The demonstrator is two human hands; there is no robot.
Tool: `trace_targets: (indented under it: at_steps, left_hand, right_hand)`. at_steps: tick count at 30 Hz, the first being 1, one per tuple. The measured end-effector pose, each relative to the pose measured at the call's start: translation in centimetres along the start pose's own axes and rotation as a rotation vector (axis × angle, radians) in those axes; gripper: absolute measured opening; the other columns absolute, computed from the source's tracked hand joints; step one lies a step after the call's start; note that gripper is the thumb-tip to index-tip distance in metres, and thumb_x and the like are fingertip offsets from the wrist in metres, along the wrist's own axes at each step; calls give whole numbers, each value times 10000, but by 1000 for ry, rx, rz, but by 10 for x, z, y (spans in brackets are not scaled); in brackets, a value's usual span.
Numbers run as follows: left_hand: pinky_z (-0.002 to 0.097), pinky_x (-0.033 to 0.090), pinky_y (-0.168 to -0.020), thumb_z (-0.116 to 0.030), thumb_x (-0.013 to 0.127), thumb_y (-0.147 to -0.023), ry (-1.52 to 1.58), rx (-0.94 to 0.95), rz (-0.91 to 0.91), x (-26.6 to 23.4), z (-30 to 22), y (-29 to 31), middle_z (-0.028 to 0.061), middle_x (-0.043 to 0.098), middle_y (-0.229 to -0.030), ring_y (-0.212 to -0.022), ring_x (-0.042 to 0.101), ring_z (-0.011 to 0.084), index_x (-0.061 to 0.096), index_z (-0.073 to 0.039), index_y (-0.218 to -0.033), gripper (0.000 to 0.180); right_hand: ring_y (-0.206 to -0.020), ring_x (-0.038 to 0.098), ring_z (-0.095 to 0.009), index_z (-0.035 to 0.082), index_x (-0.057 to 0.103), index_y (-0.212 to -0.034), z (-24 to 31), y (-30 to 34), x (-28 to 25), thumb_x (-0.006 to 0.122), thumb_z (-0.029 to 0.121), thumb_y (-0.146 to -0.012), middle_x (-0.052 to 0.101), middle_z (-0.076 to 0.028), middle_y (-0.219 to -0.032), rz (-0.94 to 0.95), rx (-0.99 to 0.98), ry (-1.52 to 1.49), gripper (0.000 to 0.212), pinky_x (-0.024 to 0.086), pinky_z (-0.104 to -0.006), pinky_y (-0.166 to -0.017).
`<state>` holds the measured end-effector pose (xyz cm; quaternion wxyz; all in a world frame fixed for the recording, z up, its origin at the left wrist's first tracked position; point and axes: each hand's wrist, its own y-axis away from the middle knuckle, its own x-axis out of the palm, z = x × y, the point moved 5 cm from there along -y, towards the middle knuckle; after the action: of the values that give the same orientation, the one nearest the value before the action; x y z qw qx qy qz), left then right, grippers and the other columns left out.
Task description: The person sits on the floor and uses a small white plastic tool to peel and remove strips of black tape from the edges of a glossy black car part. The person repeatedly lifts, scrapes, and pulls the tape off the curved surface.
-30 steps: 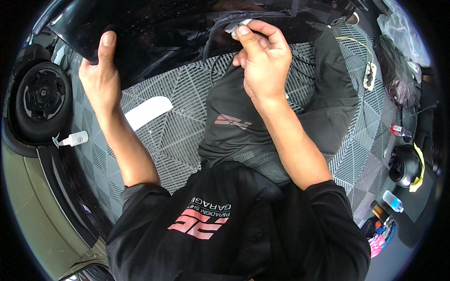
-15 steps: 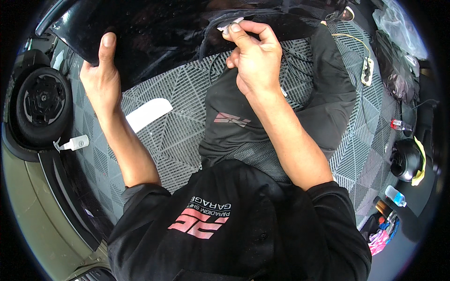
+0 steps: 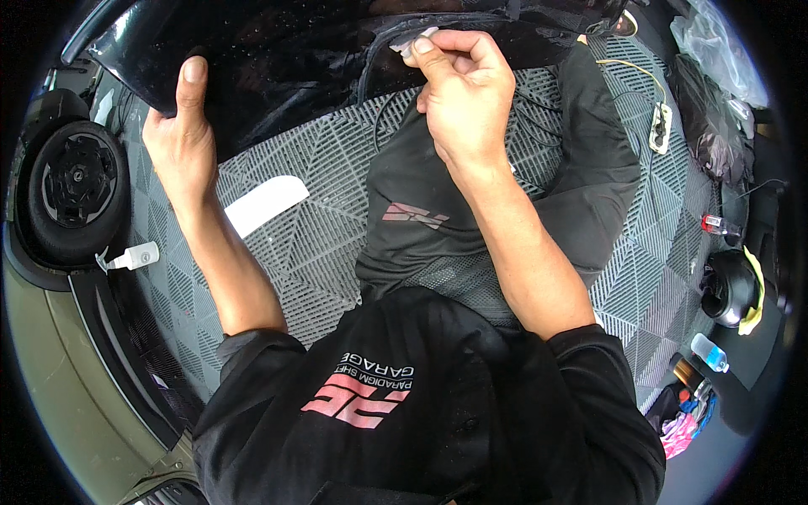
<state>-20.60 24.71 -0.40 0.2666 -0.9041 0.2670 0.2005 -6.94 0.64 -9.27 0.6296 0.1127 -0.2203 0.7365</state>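
A large glossy black panel [image 3: 278,67], curved and dotted with wet-looking drops, spans the top of the view. My left hand [image 3: 183,139] grips its lower left edge, the thumb lying up the front and the fingers hidden behind. My right hand [image 3: 471,101] pinches a small pale flat piece [image 3: 407,46] between thumb and fingers. That piece lies at the panel's surface, beside a curved, wrinkled line that looks like a film edge; its exact kind is unclear.
A white rounded sheet [image 3: 268,204] lies on the grey grid floor [image 3: 311,261]. At left are a wheel [image 3: 78,175] and a white spray bottle [image 3: 133,256]. A power strip [image 3: 659,128], plastic bags [image 3: 720,59] and a blue-liquid bottle [image 3: 711,353] are at right.
My right hand has turned slightly and shifted a little to the right and up, still pinching the pale piece. My left hand keeps its grip on the panel.
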Motion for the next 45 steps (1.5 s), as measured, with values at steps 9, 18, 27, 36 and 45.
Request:
trace_targets:
  at_steps: [9, 18, 27, 36, 45]
  left_hand:
    - [348, 529, -904, -730, 676, -871, -49, 11, -42, -1, 4, -2, 167, 714, -1006, -955, 701, 251, 646, 141, -1242, 947]
    - [328, 507, -919, -709, 683, -882, -35, -23, -11, 0, 3, 1, 138, 701, -1004, -947, 671, 216, 654, 133, -1224, 909]
    - [322, 507, -913, -690, 681, -897, -14, 28, -18, 0, 0, -2, 133, 693, -1045, -965, 656, 200, 648, 126, -1231, 883]
    - [301, 493, -934, -626, 662, -948, 13, 32, -3, 3, 3, -7, 116, 692, -1084, -995, 632, 180, 654, 121, -1226, 797]
    - [303, 485, -946, -612, 687, -939, 91, 37, 21, 5, 7, -10, 117, 678, -1115, -1021, 619, 182, 643, 126, -1235, 796]
  right_hand:
    - [-759, 686, -111, -31, 628, -973, 0, 1, 3, 707, -31, -932, 707, -89, -830, -21, -18, 40, 90, 543, -226, -670]
    - [-666, 662, -90, -29, 633, -977, -1, 2, 2, 706, -14, -938, 726, -105, -818, -16, 37, -25, 85, 516, -210, -584]
    - [-511, 551, -83, -21, 611, -1015, -1, 1, 3, 711, 35, -961, 742, -143, -880, 43, 170, -73, 127, 498, -251, -509]
    - [-579, 579, -89, -26, 628, -1076, -5, 2, -3, 738, 41, -939, 740, -137, -902, 41, 195, -153, 188, 528, -260, -581]
    - [-702, 682, -91, -49, 652, -1045, -7, -2, -7, 745, 34, -916, 737, -102, -878, 72, 207, -181, 179, 529, -212, -536]
